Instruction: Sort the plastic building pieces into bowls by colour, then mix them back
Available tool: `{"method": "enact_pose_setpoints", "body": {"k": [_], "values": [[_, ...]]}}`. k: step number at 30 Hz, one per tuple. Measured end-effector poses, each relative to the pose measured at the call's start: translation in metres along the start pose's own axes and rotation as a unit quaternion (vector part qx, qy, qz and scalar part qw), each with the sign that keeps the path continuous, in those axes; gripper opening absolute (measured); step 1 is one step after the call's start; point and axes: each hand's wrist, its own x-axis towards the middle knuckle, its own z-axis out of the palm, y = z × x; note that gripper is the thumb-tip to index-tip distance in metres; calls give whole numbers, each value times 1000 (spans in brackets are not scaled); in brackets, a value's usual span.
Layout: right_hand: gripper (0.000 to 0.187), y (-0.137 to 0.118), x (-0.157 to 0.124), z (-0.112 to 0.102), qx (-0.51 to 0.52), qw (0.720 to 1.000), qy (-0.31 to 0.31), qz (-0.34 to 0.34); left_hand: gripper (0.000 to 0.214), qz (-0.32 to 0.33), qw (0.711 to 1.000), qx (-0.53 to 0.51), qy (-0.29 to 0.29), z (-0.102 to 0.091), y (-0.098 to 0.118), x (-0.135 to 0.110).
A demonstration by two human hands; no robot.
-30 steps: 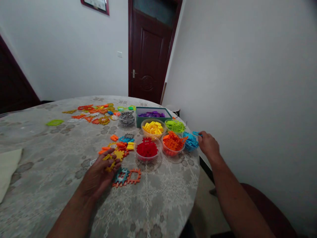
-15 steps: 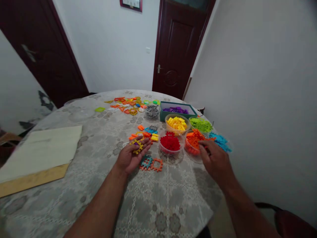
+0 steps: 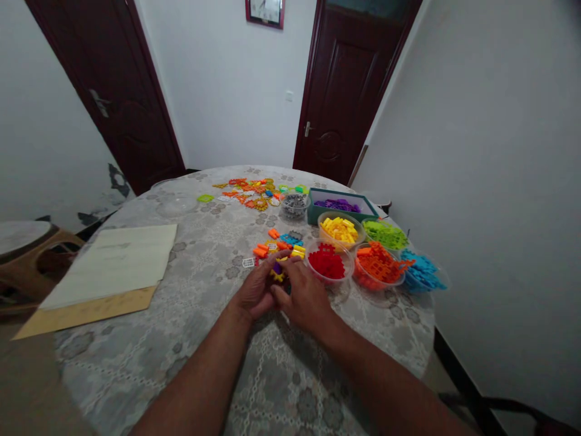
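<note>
A: Where the two hands meet over the table (image 3: pixel 181 290), what is held, and how far along does the building look?

B: The left hand (image 3: pixel 255 292) and the right hand (image 3: pixel 307 298) both curl their fingers tight on one yellow piece (image 3: pixel 278 274), just above the cloth, between the loose orange pieces (image 3: pixel 271 243) and the red pieces (image 3: pixel 327 264); a purple bit (image 3: pixel 276 266) shows against it, though I cannot tell whether it is joined; I'd judge the work early, since only this small cluster is in hand.

A: And what is left?

B: Plenty, by my reckoning; red, orange pieces (image 3: pixel 379 265), blue pieces (image 3: pixel 421 275), green pieces (image 3: pixel 384 234) and yellow bricks (image 3: pixel 340 229) fill clear bowls on the right; purple ones sit in a teal box (image 3: pixel 318 215); a far scatter (image 3: pixel 252 191) lies untouched.

A: The surface, the room?

B: A round table under a grey patterned cloth; a pale sheet (image 3: pixel 118 263) on a brown board (image 3: pixel 86 310) to the left; white walls, two dark doors (image 3: pixel 349 91), and a clock (image 3: pixel 265 9) high between them.
</note>
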Motion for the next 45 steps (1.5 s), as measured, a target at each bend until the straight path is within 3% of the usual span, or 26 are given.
{"method": "enact_pose_setpoints", "body": {"k": [5, 8, 11, 17, 22, 27, 32, 37, 42, 45], "values": [[27, 5, 2, 4, 28, 999, 37, 11, 44, -18, 1000, -22, -12, 3, 4, 0], [22, 3, 5, -6, 8, 999, 36, 15, 30, -18, 999, -40, -2, 1, 3, 2], [21, -1, 6, -21, 8, 998, 48, 42, 30, -17, 998, -53, 23, -3, 3, 4], [27, 6, -5, -67, 94, 988, 85, 90, 40, -17, 998, -45, 40, -8, 14, 3], [39, 46, 2, -122, 10, 986, 103, 130, 63, 10, 996, -64, 57, -9, 17, 3], [37, 87, 42, -158, -89, 982, 94, 138, 66, 40, 996, 1, 81, -12, 10, 9], [37, 105, 77, -154, -194, 964, 54, 176, 47, 53, 992, 71, 89, -14, 7, 12], [43, 111, 93, -141, -235, 953, 56, 182, 40, 64, 988, 94, 105, -11, 6, 13], [45, 107, 91, -140, -249, 947, 71, 192, 33, 51, 984, 101, 136, -8, 6, 12], [37, 93, 73, -135, -212, 963, 78, 146, 34, 52, 983, 110, 139, -8, 5, 12]]}}
